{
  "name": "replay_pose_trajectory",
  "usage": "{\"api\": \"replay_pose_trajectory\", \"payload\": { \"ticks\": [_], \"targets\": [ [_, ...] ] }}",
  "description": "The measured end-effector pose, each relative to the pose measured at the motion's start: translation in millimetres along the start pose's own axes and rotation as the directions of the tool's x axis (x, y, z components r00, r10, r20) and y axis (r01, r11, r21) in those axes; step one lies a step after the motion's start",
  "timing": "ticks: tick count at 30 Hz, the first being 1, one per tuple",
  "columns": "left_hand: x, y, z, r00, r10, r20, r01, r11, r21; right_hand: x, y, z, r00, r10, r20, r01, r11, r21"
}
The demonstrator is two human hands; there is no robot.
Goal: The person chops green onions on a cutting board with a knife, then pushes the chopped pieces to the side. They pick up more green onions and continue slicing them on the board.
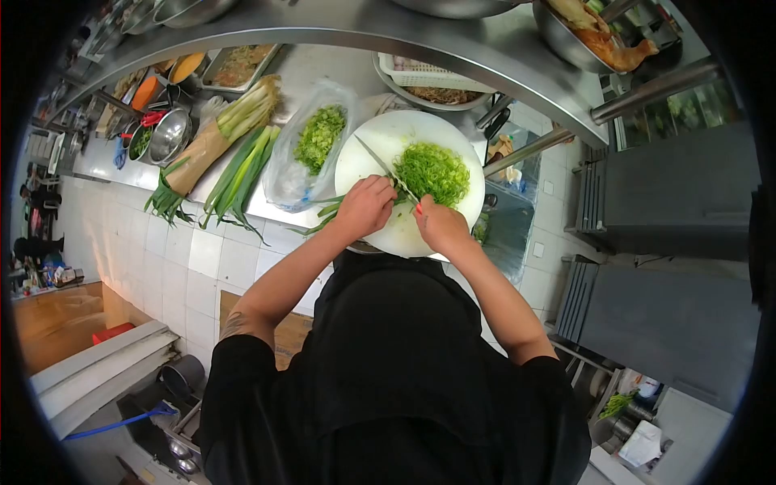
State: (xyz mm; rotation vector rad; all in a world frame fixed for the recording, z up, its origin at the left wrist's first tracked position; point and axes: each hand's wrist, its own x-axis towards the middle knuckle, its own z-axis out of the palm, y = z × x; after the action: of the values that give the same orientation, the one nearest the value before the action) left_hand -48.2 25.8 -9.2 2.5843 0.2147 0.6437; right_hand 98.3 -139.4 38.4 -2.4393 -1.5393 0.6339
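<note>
On a round white cutting board [388,129] lies a heap of finely sliced scallion greens [436,174]. My right hand [442,226] is closed round the red handle of a knife, whose blade [374,158] points away to the upper left, beside the heap. My left hand [368,206], fingers curled, presses scallions onto the board close to the blade; their green ends [323,212] stick out to the left over the board's edge. Left of the board, a clear plastic bag [279,174] holds more chopped scallions [321,137].
Whole scallions [241,171] and a paper-wrapped bunch [202,153] lie on the steel counter to the left, their tops hanging over its edge. Metal bowls [170,136] stand farther left. A steel shelf [339,36] crosses above the counter's far side. Behind the board is a white basket [432,77].
</note>
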Motion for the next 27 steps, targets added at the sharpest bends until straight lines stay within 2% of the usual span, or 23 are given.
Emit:
{"api": "replay_pose_trajectory", "payload": {
  "ticks": [2,5,8,11,15,21,23,25,27],
  "targets": [
    [-1,-3,2,1.0,-0.014,0.021,0.014,1.0,-0.005,-14,-8,-22,0.999,-0.002,0.041,0.002,1.0,-0.012],
    [-3,-2,2,0.998,-0.041,0.041,0.042,0.999,-0.019,-7,8,11,0.999,-0.008,0.031,0.007,1.0,0.023],
    [-3,-2,2,0.999,-0.042,0.021,0.042,0.999,-0.027,11,6,9,0.999,0.006,0.031,-0.006,1.0,0.008],
    [-4,-6,6,1.0,-0.026,-0.005,0.026,0.999,-0.04,-11,-10,-23,0.997,-0.01,0.081,0.011,1.0,-0.011],
    [-6,-3,6,0.999,-0.021,-0.046,0.019,0.999,-0.039,7,-1,9,0.997,0.033,0.072,-0.033,0.999,-0.001],
    [-7,-7,9,0.999,-0.027,-0.029,0.026,0.999,-0.046,-10,-12,-22,0.99,0.022,0.137,-0.02,1.0,-0.012],
    [-7,-6,10,0.999,-0.021,-0.038,0.019,0.998,-0.052,6,3,6,0.993,0.033,0.116,-0.033,0.999,-0.005],
    [-8,-6,7,0.999,-0.024,-0.049,0.021,0.999,-0.046,11,-6,-1,0.995,0.029,0.096,-0.029,1.0,0.005],
    [-6,-5,5,0.999,-0.019,-0.035,0.017,0.998,-0.063,3,-10,-19,0.988,0.036,0.15,-0.034,0.999,-0.016]
  ]
}}
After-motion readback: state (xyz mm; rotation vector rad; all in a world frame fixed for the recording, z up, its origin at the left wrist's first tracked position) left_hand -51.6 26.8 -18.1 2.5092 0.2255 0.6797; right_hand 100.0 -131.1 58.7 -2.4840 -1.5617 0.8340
